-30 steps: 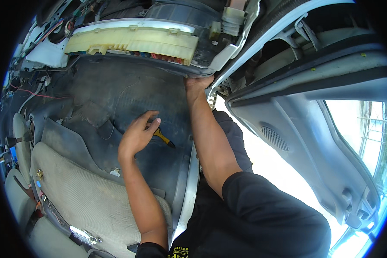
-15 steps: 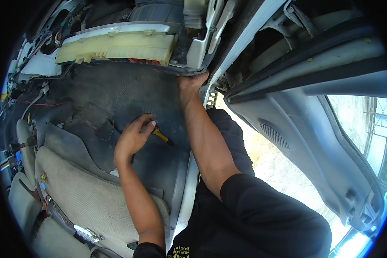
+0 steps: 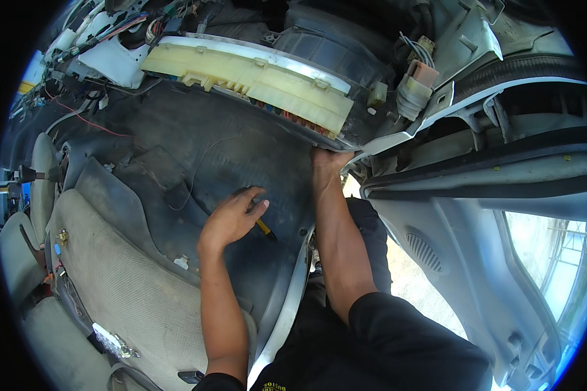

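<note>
My left hand [image 3: 233, 218] hovers over the dark floor mat [image 3: 284, 192], palm down. Its fingers are loosely bent, with the thumb apart from the index finger. Partly hidden under the thumb is a yellow and black hand tool [image 3: 265, 229]; its exact kind does not show, and it appears to lie on the mat. My right hand [image 3: 331, 158] reaches under the lower right corner of the dashboard, beside the door opening. Its fingers are hidden behind that edge, so what they touch is out of sight. Just above it runs a long pale yellow plastic housing [image 3: 254, 85].
A beige cloth seat [image 3: 120, 251] fills the lower left. The vehicle's grey door [image 3: 463, 254] stands open on the right. Loose wires [image 3: 414, 49] and a white connector [image 3: 414, 91] hang above my right hand. A thin red wire [image 3: 88, 122] crosses the left side.
The view has turned, showing more of the dashboard's right end. My left hand has shifted slightly right and covers more of the yellow tool. My right hand remains under the dashboard corner.
</note>
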The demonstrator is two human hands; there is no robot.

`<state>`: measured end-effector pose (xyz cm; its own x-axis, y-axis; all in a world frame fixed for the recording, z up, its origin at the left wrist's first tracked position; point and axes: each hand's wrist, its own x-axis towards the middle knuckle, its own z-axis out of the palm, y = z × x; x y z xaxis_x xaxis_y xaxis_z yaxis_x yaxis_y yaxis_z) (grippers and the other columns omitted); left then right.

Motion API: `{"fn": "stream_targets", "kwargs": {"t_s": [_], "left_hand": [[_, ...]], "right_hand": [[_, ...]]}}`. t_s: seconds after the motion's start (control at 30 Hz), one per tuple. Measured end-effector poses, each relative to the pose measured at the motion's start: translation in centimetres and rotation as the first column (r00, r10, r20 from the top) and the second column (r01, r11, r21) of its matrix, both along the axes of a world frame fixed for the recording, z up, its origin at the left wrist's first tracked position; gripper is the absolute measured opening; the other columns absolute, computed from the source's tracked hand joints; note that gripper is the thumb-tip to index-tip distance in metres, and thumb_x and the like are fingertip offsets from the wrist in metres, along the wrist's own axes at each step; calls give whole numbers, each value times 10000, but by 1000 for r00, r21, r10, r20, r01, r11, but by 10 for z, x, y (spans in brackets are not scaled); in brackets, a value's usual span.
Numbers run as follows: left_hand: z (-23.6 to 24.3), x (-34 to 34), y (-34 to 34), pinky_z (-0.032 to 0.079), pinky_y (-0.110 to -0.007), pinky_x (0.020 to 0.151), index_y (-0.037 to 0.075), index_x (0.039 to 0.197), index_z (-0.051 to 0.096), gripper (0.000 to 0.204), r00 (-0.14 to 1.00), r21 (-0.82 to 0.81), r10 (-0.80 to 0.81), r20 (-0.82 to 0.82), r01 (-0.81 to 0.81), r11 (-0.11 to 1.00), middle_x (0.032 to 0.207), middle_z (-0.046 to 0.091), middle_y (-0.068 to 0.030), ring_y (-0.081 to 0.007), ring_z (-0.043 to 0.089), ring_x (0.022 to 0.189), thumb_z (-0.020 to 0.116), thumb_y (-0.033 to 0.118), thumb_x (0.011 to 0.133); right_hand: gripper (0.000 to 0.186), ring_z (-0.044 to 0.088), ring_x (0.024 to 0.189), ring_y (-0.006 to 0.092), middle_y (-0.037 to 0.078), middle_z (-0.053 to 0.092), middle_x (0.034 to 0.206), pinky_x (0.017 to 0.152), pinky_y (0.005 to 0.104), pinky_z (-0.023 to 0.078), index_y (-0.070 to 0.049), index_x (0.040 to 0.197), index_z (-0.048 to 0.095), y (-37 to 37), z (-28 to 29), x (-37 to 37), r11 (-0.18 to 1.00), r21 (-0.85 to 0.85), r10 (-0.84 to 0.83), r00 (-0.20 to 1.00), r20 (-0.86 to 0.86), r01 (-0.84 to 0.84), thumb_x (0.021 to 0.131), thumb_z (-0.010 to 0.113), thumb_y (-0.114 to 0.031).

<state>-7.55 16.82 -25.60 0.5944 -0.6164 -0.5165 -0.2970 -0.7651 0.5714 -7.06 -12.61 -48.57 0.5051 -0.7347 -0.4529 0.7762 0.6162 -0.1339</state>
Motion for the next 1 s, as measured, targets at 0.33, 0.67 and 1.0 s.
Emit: {"fn": "stream_targets", "kwargs": {"t_s": [0.33,0.67,1.0], "left_hand": [[0,0,2,585,-476,1054,87,1501,690,493,1000,-7,-6,2,6,1000,1400,779,-207,-397,778,1204,638,422,1143],[-9,-1,1,593,-443,1055,60,1501,680,465,999,-35,20,-28,-21,999,1382,779,-206,-363,775,1194,658,363,1148],[-3,-4,0,595,-464,1069,80,1499,700,474,1000,-2,15,-13,-15,1000,1401,772,-214,-372,779,1219,656,392,1144]], "right_hand": [[563,635,1456,345,115,674,1568,1245,571,527,-107,1528,643,-5,-11,-12,999,-41,34,999,-28,-35,1135,540,-495],[544,659,1423,333,97,701,1534,1233,563,534,-119,1514,660,5,0,-19,998,17,52,998,23,-52,1135,586,-502],[513,696,1367,336,87,744,1475,1216,577,537,-140,1483,697,17,25,-29,991,51,118,984,130,-126,1139,599,-507]]}}
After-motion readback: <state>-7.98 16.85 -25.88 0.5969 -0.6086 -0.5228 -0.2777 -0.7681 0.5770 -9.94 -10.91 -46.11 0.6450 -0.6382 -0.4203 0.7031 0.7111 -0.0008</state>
